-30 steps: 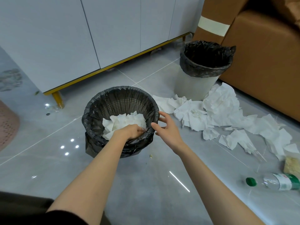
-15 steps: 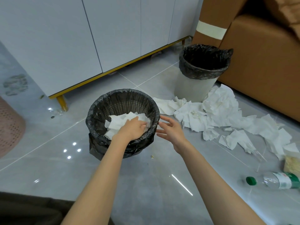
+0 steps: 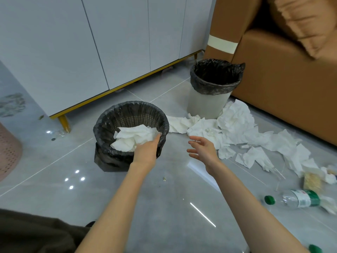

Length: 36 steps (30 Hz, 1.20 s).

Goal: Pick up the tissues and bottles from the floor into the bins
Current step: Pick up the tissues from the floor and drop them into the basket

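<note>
A low black-lined basket bin (image 3: 109,121) stands on the floor with white tissues (image 3: 135,136) piled inside. My left hand (image 3: 146,151) lies over its near rim, fingers down on the tissues; its fingertips are hidden. My right hand (image 3: 202,149) hovers open to the right of the bin, fingers spread, holding nothing. More crumpled tissues (image 3: 237,128) spread over the floor to the right. A clear plastic bottle (image 3: 295,199) with a green cap and label lies at the right edge. A taller white bin (image 3: 206,105) with a black liner stands behind the tissues.
A brown sofa (image 3: 284,84) closes off the right side. White cabinets (image 3: 91,42) on gold legs run along the back. A pink perforated basket (image 3: 8,150) sits at the left edge. A yellowish sponge-like piece (image 3: 312,182) and another green cap (image 3: 315,249) lie at the right.
My right hand has drawn away from the basket bin's rim to the right and opened wider. My left hand has lifted from deep in the tissues to the near rim.
</note>
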Each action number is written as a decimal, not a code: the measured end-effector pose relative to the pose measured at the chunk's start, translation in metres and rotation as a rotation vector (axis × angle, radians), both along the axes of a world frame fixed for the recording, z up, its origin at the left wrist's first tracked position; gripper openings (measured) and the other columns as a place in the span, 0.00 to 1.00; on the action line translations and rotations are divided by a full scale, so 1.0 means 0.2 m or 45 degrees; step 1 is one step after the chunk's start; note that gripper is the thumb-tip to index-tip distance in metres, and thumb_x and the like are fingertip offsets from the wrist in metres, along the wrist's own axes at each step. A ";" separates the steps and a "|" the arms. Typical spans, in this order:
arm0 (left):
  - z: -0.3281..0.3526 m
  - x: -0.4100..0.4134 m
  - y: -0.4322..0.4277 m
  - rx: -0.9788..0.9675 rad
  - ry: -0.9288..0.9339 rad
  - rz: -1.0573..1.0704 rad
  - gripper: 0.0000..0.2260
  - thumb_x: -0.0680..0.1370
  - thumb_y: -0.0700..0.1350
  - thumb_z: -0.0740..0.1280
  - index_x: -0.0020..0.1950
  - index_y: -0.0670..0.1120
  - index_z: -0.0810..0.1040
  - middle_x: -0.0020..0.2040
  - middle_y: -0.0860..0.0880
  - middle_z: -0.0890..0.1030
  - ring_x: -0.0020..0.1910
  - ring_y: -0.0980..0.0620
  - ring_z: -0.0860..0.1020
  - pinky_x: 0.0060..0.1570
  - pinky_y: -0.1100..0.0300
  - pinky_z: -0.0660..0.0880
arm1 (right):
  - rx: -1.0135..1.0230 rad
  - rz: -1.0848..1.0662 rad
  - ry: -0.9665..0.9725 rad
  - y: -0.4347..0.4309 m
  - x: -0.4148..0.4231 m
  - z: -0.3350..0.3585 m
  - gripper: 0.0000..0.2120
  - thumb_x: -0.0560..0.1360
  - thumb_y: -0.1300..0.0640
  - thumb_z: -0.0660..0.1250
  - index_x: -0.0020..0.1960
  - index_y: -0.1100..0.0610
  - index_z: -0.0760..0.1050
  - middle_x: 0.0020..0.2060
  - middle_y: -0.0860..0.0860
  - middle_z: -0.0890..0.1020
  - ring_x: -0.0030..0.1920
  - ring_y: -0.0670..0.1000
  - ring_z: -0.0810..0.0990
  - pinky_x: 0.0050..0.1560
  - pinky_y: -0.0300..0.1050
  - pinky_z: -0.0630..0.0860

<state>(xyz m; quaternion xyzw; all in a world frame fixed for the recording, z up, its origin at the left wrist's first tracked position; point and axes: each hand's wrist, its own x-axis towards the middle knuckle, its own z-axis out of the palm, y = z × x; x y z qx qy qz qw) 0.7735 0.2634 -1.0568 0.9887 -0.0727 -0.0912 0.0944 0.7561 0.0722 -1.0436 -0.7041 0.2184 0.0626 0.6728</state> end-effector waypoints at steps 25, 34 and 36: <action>0.74 0.26 -0.38 -0.488 -0.057 -0.184 0.24 0.82 0.48 0.56 0.77 0.47 0.55 0.74 0.44 0.65 0.69 0.43 0.68 0.65 0.50 0.67 | -1.022 0.589 -0.152 -0.33 0.13 0.91 0.18 0.78 0.61 0.60 0.68 0.56 0.68 0.61 0.54 0.75 0.55 0.53 0.76 0.48 0.43 0.72; 1.23 0.12 -0.89 -0.506 -0.059 -0.525 0.22 0.82 0.47 0.56 0.76 0.48 0.60 0.68 0.45 0.73 0.64 0.47 0.73 0.60 0.55 0.70 | -1.311 0.627 -0.144 -0.78 -0.18 1.38 0.17 0.78 0.58 0.63 0.66 0.55 0.70 0.60 0.53 0.77 0.52 0.48 0.73 0.51 0.38 0.69; 1.31 0.07 -1.02 -0.412 -0.032 -0.650 0.22 0.82 0.48 0.56 0.76 0.49 0.59 0.70 0.45 0.72 0.66 0.47 0.72 0.61 0.53 0.70 | -1.307 0.568 -0.113 -0.92 -0.31 1.42 0.17 0.78 0.57 0.63 0.66 0.54 0.70 0.60 0.52 0.77 0.51 0.48 0.74 0.51 0.38 0.69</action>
